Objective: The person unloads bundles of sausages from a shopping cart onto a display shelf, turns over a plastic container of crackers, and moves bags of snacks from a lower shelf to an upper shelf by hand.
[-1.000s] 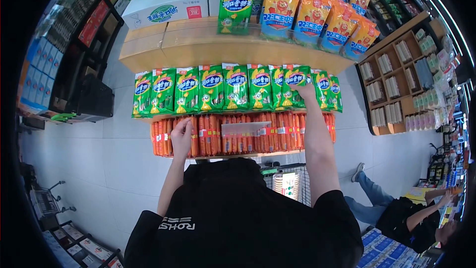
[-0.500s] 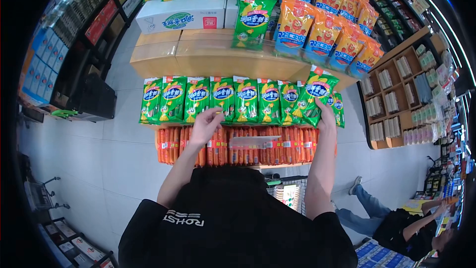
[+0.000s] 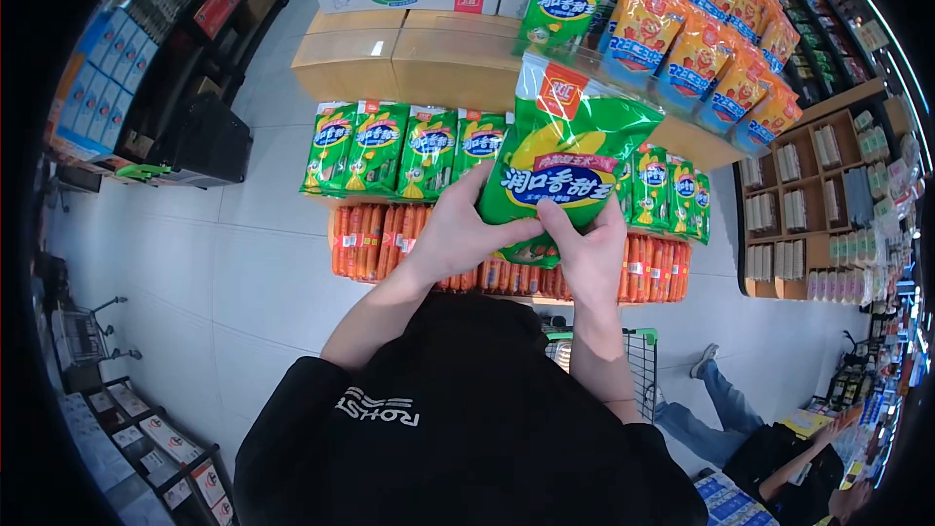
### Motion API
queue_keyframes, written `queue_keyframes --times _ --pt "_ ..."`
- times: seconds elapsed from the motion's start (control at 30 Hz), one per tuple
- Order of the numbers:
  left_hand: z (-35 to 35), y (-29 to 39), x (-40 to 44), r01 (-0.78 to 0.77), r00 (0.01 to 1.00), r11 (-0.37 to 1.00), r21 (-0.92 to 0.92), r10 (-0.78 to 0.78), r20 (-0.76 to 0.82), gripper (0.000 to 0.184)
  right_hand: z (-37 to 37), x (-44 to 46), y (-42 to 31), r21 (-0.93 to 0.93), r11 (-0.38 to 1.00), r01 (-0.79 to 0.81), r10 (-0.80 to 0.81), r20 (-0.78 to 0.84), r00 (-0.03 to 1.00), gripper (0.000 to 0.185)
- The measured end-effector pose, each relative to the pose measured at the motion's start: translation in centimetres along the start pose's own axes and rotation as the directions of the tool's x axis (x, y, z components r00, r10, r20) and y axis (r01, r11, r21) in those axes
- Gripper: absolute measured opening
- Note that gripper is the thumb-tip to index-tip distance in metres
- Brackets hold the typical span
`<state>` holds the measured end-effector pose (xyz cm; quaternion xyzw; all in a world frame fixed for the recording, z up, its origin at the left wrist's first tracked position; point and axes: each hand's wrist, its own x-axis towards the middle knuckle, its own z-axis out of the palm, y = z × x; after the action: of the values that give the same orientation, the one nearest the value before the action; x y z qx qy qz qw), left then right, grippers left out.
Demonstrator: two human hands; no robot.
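Here's the glossy green plastic packet (image 3: pixel 560 146), clasped by left hand (image 3: pixel 466 232) and right hand (image 3: pixel 591 255), thumbs across its lower face, other fingers round its sides, partly hidden. Behind the packet's top edge runs a tan ledge (image 3: pixel 443 70); left of it, upright matching green packets (image 3: pixel 378 151), then open pale tiled floor (image 3: pixel 258 253). Below it, orange-red sausages (image 3: pixel 372 240). Its film gleams, creased, red label (image 3: pixel 559 91) up top.

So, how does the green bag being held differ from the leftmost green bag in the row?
The held bag is between the left hand and right hand; the leftmost bag sits untouched in its row. The held bag looks larger in view, the leftmost bag smaller. Both are green, with a red patch up top and white lettering on blue.
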<state>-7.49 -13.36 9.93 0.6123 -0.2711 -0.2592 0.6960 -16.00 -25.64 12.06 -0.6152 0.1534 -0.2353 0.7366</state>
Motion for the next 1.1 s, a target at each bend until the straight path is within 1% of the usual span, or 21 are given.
queue_keyframes --times 0.1,0.2,0.23,0.33,0.37,0.4,0.43,0.47,0.5,0.53,0.57,0.6,0.67,0.7,0.73,0.77,0.87,0.9,0.97,1.03,1.1 --pt "-0.9 -0.4 -1.4 0.038 0.999 0.997 -0.063 -0.039 -0.017 0.054 0.6 -0.2 0.3 -0.015 0.995 -0.094 0.095 0.027 0.995 0.029" --pt "-1.9 -1.6 -2.2 0.126 0.992 0.963 -0.239 -0.120 0.039 0.047 1.6 -0.4 1.5 0.244 0.964 -0.107 0.097 0.052 0.994 0.027" --pt "-1.9 -2.6 -2.4 0.164 0.986 0.927 -0.337 -0.166 0.022 0.045 1.7 -0.6 1.5 0.236 0.964 -0.123 0.099 0.110 0.989 0.031" --pt "-1.7 -2.8 -2.7 0.222 0.954 0.764 -0.606 -0.300 -0.028 0.042 3.0 -1.8 1.3 0.085 0.992 -0.090 0.070 0.207 0.976 0.040" --pt "-1.9 -2.9 -2.5 0.213 0.947 0.689 -0.692 -0.320 -0.028 0.044 3.3 -2.5 0.8 -0.023 0.996 -0.090 0.093 0.334 0.938 0.050" --pt "-2.2 -3.2 -2.3 0.194 0.941 0.606 -0.771 -0.337 -0.028 0.046 3.7 -3.0 1.7 -0.151 0.988 0.014 0.049 0.402 0.914 0.056" --pt "-2.8 -3.8 -2.1 0.223 0.949 0.579 -0.784 -0.314 0.038 0.051 3.9 -3.0 2.0 -0.261 0.939 0.223 -0.074 0.482 0.873 0.057" --pt "-2.8 -3.9 -2.5 0.227 0.929 0.608 -0.761 -0.370 -0.019 0.049 4.3 -2.9 2.1 -0.343 0.837 0.426 -0.176 0.569 0.804 0.059" --pt "-2.1 -1.7 -2.5 0.234 0.904 0.635 -0.737 -0.422 -0.076 0.048 4.3 -2.6 1.9 -0.441 0.788 0.430 -0.147 0.543 0.827 0.064" --pt "-2.6 -3.2 -2.5 0.219 0.961 0.597 -0.772 -0.271 0.063 0.044 4.3 -2.4 1.8 -0.534 0.730 0.426 -0.118 0.516 0.848 0.070" --pt "-3.0 -4.7 -2.5 0.225 0.974 0.552 -0.803 -0.099 0.205 0.041 4.6 -2.3 1.5 -0.434 0.885 0.167 0.011 0.379 0.925 0.074" --pt "-3.3 -4.4 -2.2 0.252 0.941 0.510 -0.823 0.069 0.331 0.039 4.8 -2.1 1.6 -0.318 0.948 -0.023 0.115 0.272 0.955 0.072" --pt "-2.4 -3.3 -2.9 0.333 0.904 0.340 -0.879 0.151 0.401 0.039 4.5 -1.5 1.9 -0.051 0.940 -0.338 0.339 0.276 0.899 0.069" --pt "-2.2 -3.4 -3.4 0.370 0.905 0.329 -0.869 0.084 0.417 0.039 4.3 -1.5 2.0 0.044 0.889 -0.457 0.425 0.294 0.856 0.067" --pt "-2.1 -3.5 -3.9 0.406 0.901 0.314 -0.858 0.017 0.433 0.039 4.0 -1.3 1.7 0.086 0.782 -0.617 0.551 0.367 0.750 0.060" --pt "-2.0 -3.6 -4.2 0.442 0.892 0.297 -0.846 -0.051 0.448 0.039 4.1 -1.4 1.9 0.105 0.798 -0.593 0.529 0.349 0.774 0.054" --pt "-3.3 -4.1 -4.3 0.533 0.837 0.551 -0.642 -0.229 0.497 0.036 4.0 -1.2 2.5 0.113 0.843 -0.526 0.471 0.316 0.823 0.040" --pt "-3.2 -4.7 -4.5 0.491 0.861 0.610 -0.622 -0.231 0.454 0.034 3.5 -1.1 2.9 0.085 0.855 -0.511 0.463 0.319 0.827 0.037" --pt "-2.9 -8.4 -4.3 0.466 0.879 0.503 -0.728 -0.358 0.315 0.033 3.9 -1.4 3.5 0.187 0.895 -0.406 0.354 0.258 0.899 0.032" --pt "-3.5 -7.7 -4.7 0.299 0.920 0.567 -0.767 -0.384 0.075 0.037 4.0 -1.3 4.4 0.272 0.912 -0.308 0.260 0.197 0.945 0.031" --pt "-5.7 -5.3 -4.7 0.340 0.913 0.471 -0.814 -0.373 0.165 0.040 3.9 -0.9 4.3 0.324 0.913 -0.246 0.217 0.124 0.968 0.034"
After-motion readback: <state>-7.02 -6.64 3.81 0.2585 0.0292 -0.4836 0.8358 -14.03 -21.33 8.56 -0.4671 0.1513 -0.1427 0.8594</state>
